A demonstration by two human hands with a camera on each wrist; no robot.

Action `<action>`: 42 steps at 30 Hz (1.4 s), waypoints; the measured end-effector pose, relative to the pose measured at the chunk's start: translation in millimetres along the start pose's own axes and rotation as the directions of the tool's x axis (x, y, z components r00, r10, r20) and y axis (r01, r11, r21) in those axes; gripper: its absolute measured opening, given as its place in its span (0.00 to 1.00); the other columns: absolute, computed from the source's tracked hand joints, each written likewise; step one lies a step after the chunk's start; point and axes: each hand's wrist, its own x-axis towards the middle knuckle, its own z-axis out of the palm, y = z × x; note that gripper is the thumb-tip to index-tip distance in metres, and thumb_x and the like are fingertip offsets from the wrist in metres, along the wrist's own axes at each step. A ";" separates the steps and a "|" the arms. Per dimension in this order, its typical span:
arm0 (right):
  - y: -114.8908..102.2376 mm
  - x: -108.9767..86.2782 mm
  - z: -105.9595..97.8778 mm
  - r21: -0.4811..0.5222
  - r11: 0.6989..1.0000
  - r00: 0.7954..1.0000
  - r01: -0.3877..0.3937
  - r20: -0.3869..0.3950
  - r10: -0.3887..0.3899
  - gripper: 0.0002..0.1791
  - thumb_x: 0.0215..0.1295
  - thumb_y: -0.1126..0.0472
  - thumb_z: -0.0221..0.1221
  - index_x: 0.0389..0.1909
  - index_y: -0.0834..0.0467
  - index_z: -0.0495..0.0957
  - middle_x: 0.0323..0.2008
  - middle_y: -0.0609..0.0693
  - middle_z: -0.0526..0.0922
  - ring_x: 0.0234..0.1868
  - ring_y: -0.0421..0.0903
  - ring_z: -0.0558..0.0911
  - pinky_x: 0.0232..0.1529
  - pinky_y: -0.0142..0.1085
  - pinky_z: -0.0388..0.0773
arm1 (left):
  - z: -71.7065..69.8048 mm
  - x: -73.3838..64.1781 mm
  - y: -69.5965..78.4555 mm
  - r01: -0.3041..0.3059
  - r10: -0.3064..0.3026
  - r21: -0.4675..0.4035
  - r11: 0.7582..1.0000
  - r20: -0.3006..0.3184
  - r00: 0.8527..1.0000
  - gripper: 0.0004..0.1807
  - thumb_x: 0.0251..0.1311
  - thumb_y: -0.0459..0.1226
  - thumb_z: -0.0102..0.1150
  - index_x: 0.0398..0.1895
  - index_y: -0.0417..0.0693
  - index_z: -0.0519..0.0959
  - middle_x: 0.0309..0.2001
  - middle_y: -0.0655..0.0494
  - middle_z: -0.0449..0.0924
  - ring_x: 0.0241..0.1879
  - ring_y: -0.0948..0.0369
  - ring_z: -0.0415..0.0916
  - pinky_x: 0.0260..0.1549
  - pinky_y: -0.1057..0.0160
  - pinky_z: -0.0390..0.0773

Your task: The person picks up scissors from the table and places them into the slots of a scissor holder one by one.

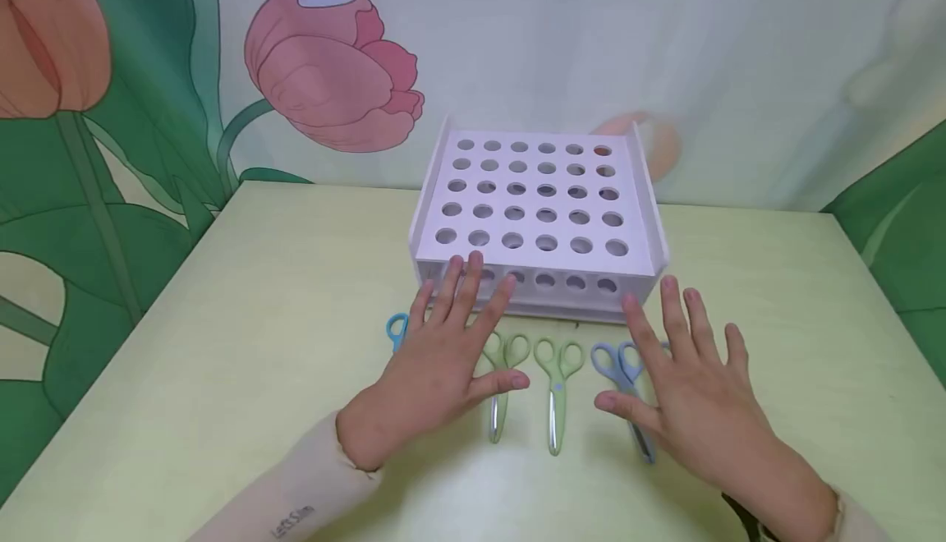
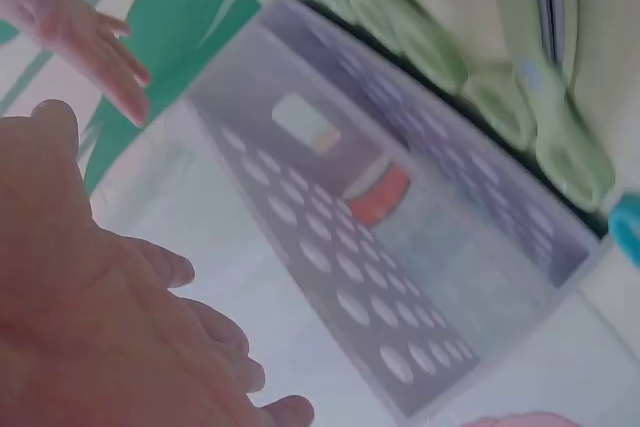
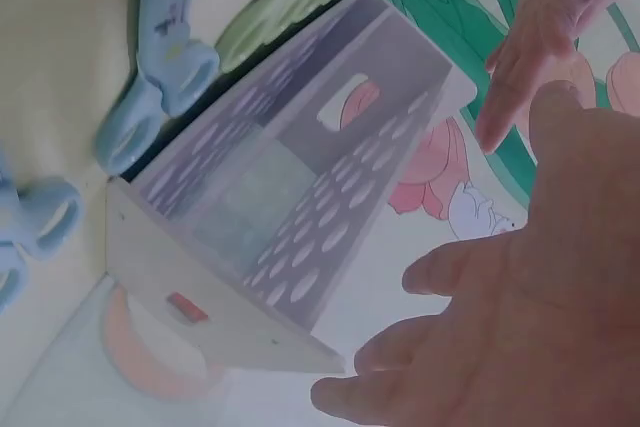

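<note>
Both hands are spread with straight fingers and hold nothing. My left hand (image 1: 436,361) hovers over the left part of a row of scissors, its fingertips overlapping the front of a white rack (image 1: 532,259) in the head view. My right hand (image 1: 705,398) hovers at the row's right end, fingers pointing toward the rack's right corner. Between the hands lie green scissors (image 1: 557,398), with another green pair (image 1: 499,419) partly behind my left thumb. Blue scissors (image 1: 621,365) lie partly under my right thumb. A bright blue handle (image 1: 397,328) shows beside my left hand.
The rack has rows of round holes and raised side panels (image 3: 190,297). It stands at the back of a pale yellow table (image 1: 259,320). Behind hangs a curtain (image 1: 554,41) printed with flowers and leaves.
</note>
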 end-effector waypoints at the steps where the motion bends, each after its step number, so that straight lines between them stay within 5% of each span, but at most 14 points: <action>1: 0.8 0.8 -0.8 0.004 1.000 1.000 0.006 -0.011 -0.006 0.59 0.63 0.27 0.57 0.82 0.52 0.39 0.80 0.61 0.28 0.78 0.63 0.32 0.63 0.73 0.39 | -1.4 1.2 -2.5 0.006 -0.006 -0.006 1.000 -0.007 1.000 0.57 0.62 0.66 0.57 0.83 0.54 0.40 0.80 0.42 0.24 0.78 0.46 0.21 0.70 0.36 0.39; 11: 23.9 5.1 -10.2 0.138 0.987 0.990 0.087 -0.124 -0.070 0.60 0.63 0.38 0.66 0.82 0.56 0.39 0.80 0.60 0.35 0.78 0.62 0.43 0.68 0.67 0.44 | -20.1 20.1 -31.9 0.057 -0.058 -0.018 0.998 -0.077 0.995 0.62 0.56 0.63 0.67 0.83 0.51 0.42 0.80 0.41 0.24 0.78 0.47 0.20 0.70 0.36 0.38; 16: 42.1 5.9 -13.0 0.234 0.965 0.990 0.116 -0.111 -0.092 0.62 0.59 0.46 0.72 0.83 0.53 0.38 0.81 0.58 0.39 0.76 0.67 0.49 0.65 0.69 0.49 | -22.9 31.3 -50.7 0.068 -0.070 -0.015 0.998 -0.099 0.993 0.66 0.51 0.62 0.72 0.82 0.50 0.41 0.80 0.40 0.26 0.78 0.46 0.23 0.69 0.36 0.40; 23: 75.7 10.6 -18.0 0.389 0.921 0.998 0.026 0.041 -0.046 0.57 0.64 0.49 0.69 0.83 0.49 0.41 0.80 0.57 0.47 0.76 0.63 0.52 0.67 0.62 0.55 | -27.1 49.7 -79.2 0.115 -0.123 -0.086 0.990 -0.095 0.988 0.67 0.47 0.59 0.77 0.82 0.51 0.44 0.80 0.39 0.29 0.79 0.47 0.25 0.69 0.37 0.43; 30: 120.3 17.2 -5.1 0.402 0.914 0.993 0.053 0.074 -0.091 0.33 0.68 0.62 0.66 0.72 0.57 0.70 0.60 0.60 0.80 0.53 0.55 0.82 0.47 0.48 0.80 | -24.1 62.1 -100.3 0.152 -0.158 -0.133 0.979 -0.035 0.987 0.60 0.48 0.57 0.77 0.80 0.45 0.54 0.80 0.37 0.36 0.79 0.45 0.32 0.69 0.39 0.45; 35: 140.7 22.5 9.4 0.486 0.874 0.987 -0.004 0.144 -0.076 0.27 0.65 0.67 0.67 0.64 0.65 0.75 0.50 0.58 0.83 0.46 0.52 0.83 0.42 0.35 0.81 | -21.5 66.3 -101.6 0.171 -0.178 -0.175 0.970 -0.023 0.984 0.60 0.48 0.56 0.77 0.80 0.46 0.55 0.80 0.37 0.40 0.77 0.41 0.45 0.68 0.38 0.54; 42: 159.0 25.2 21.6 0.540 0.836 0.955 -0.101 0.289 -0.072 0.26 0.65 0.67 0.67 0.63 0.67 0.75 0.39 0.49 0.79 0.38 0.42 0.77 0.37 0.33 0.76 | -22.0 70.8 -98.2 0.195 -0.200 -0.226 0.954 0.002 0.980 0.62 0.50 0.55 0.76 0.82 0.47 0.50 0.80 0.40 0.36 0.72 0.35 0.55 0.64 0.40 0.62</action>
